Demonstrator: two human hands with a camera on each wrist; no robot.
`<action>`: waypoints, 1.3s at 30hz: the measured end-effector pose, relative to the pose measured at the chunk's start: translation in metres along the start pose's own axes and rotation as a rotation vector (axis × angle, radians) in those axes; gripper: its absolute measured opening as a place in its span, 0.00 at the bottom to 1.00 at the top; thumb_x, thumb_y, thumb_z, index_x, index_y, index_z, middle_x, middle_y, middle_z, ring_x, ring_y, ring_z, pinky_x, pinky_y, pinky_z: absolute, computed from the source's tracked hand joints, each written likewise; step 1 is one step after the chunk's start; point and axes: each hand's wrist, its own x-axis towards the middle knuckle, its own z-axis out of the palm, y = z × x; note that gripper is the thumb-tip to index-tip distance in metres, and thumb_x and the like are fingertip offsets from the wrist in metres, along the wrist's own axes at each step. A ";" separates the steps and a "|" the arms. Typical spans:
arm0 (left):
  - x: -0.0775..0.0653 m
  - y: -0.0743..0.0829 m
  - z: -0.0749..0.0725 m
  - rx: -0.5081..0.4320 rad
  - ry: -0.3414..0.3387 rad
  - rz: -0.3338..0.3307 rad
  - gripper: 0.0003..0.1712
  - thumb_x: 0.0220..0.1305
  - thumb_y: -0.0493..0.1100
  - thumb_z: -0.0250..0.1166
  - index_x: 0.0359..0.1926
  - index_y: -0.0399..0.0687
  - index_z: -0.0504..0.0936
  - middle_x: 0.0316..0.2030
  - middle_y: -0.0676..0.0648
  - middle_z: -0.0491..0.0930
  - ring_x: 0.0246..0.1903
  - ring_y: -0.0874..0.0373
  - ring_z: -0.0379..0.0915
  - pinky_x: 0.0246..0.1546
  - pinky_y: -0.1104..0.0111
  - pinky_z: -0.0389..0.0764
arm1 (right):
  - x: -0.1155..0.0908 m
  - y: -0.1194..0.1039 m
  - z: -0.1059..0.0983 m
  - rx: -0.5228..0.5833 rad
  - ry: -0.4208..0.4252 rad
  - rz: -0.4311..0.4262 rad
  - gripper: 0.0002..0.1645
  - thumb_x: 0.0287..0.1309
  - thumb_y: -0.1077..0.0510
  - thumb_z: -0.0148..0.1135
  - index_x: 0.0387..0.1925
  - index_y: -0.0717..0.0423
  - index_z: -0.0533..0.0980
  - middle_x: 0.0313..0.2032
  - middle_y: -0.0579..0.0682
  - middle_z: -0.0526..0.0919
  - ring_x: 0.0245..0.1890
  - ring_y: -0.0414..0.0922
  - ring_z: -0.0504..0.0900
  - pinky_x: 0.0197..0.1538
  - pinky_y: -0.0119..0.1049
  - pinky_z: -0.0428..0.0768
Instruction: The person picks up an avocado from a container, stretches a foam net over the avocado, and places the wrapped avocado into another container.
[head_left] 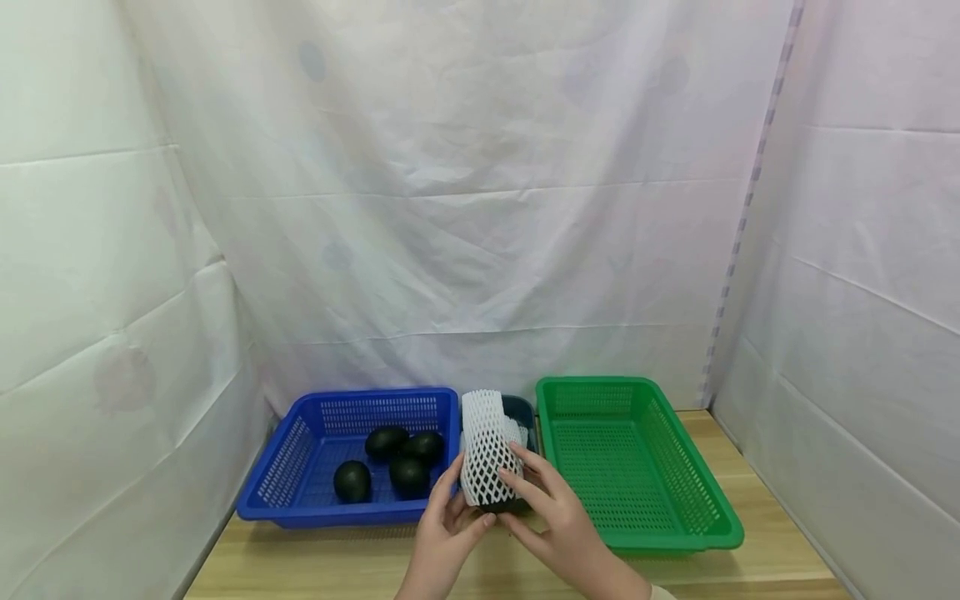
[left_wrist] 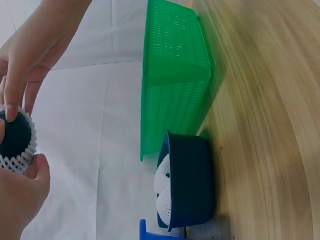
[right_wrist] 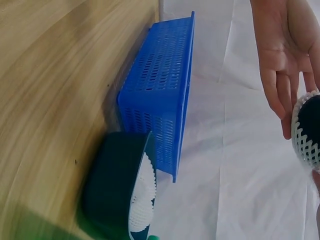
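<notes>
The fingers of the left hand (head_left: 444, 537) and right hand (head_left: 557, 518) are clamped on one white foam net (head_left: 483, 446) from either side, one avocado (left_wrist: 16, 141) inside it, raised above the worktop (head_left: 360, 571) toward its front edge. They partly block the dark teal bin (left_wrist: 192, 182), where more foam nets (left_wrist: 163, 204) lie, overlapping beyond count. Toward the worktop's left edge, one blue basket (head_left: 300, 514) holds four avocados (head_left: 352, 482), three clustered; toward its right edge stands one green basket (head_left: 622, 471).
</notes>
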 end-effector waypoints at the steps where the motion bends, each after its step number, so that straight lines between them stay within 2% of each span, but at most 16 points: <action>1: 0.000 0.000 0.000 0.017 0.004 0.010 0.44 0.54 0.43 0.65 0.67 0.64 0.51 0.65 0.41 0.49 0.59 0.49 0.59 0.48 0.67 0.72 | 0.000 0.001 0.000 0.014 0.006 0.001 0.32 0.47 0.57 0.67 0.54 0.67 0.69 0.56 0.69 0.63 0.52 0.58 0.69 0.50 0.28 0.71; 6: 0.002 0.003 0.003 0.076 0.063 0.040 0.42 0.51 0.43 0.67 0.65 0.65 0.57 0.66 0.47 0.46 0.59 0.51 0.59 0.53 0.71 0.66 | -0.002 0.003 0.003 0.034 0.025 0.036 0.35 0.49 0.56 0.66 0.55 0.70 0.66 0.57 0.68 0.62 0.55 0.57 0.66 0.54 0.28 0.67; 8: 0.002 0.004 0.004 0.071 0.087 0.034 0.42 0.50 0.42 0.67 0.64 0.65 0.58 0.65 0.48 0.46 0.59 0.51 0.59 0.53 0.72 0.66 | -0.003 0.003 0.004 0.027 0.036 0.050 0.35 0.49 0.55 0.65 0.56 0.70 0.66 0.57 0.67 0.63 0.56 0.56 0.65 0.55 0.28 0.66; 14: 0.002 0.004 0.008 -0.039 0.122 -0.003 0.43 0.50 0.39 0.67 0.65 0.64 0.58 0.66 0.46 0.44 0.58 0.48 0.60 0.47 0.67 0.72 | -0.004 0.003 0.008 0.004 0.101 0.050 0.30 0.49 0.56 0.65 0.53 0.65 0.70 0.54 0.65 0.67 0.54 0.55 0.68 0.54 0.29 0.68; 19: 0.003 0.001 0.012 -0.112 0.182 -0.017 0.43 0.49 0.38 0.68 0.64 0.65 0.59 0.64 0.43 0.54 0.54 0.49 0.66 0.46 0.65 0.73 | -0.004 0.003 0.013 0.021 0.158 0.052 0.27 0.47 0.59 0.67 0.50 0.65 0.73 0.51 0.65 0.69 0.51 0.55 0.70 0.51 0.28 0.70; 24: 0.003 -0.001 0.016 -0.138 0.249 0.008 0.40 0.50 0.35 0.66 0.63 0.60 0.61 0.63 0.44 0.55 0.53 0.49 0.67 0.46 0.65 0.73 | -0.005 0.000 0.016 0.044 0.177 0.105 0.27 0.45 0.61 0.68 0.50 0.62 0.73 0.51 0.63 0.69 0.51 0.53 0.70 0.51 0.27 0.70; 30: 0.003 -0.002 0.018 -0.139 0.288 0.054 0.37 0.52 0.27 0.62 0.61 0.54 0.62 0.62 0.45 0.54 0.52 0.49 0.68 0.46 0.65 0.74 | -0.004 -0.001 0.018 0.028 0.192 0.111 0.22 0.48 0.61 0.66 0.48 0.59 0.74 0.48 0.60 0.70 0.49 0.51 0.70 0.50 0.27 0.70; 33: 0.002 -0.002 0.018 -0.139 0.291 0.057 0.37 0.52 0.26 0.62 0.61 0.53 0.60 0.61 0.45 0.54 0.52 0.49 0.68 0.46 0.65 0.74 | -0.005 -0.002 0.019 0.020 0.178 0.122 0.22 0.48 0.61 0.65 0.47 0.58 0.74 0.48 0.59 0.70 0.49 0.50 0.70 0.50 0.27 0.70; 35: 0.002 -0.001 0.017 -0.152 0.280 0.050 0.38 0.51 0.27 0.63 0.61 0.54 0.60 0.60 0.42 0.57 0.52 0.49 0.68 0.45 0.65 0.74 | -0.005 -0.003 0.019 0.027 0.136 0.149 0.25 0.47 0.60 0.66 0.50 0.59 0.71 0.50 0.58 0.68 0.50 0.50 0.69 0.50 0.28 0.71; 39: 0.001 -0.001 0.012 -0.136 0.196 0.067 0.41 0.48 0.32 0.67 0.61 0.54 0.59 0.59 0.40 0.60 0.53 0.48 0.66 0.47 0.63 0.73 | -0.007 -0.005 0.015 0.110 0.023 0.248 0.35 0.48 0.63 0.64 0.58 0.61 0.61 0.58 0.59 0.58 0.56 0.50 0.63 0.50 0.35 0.72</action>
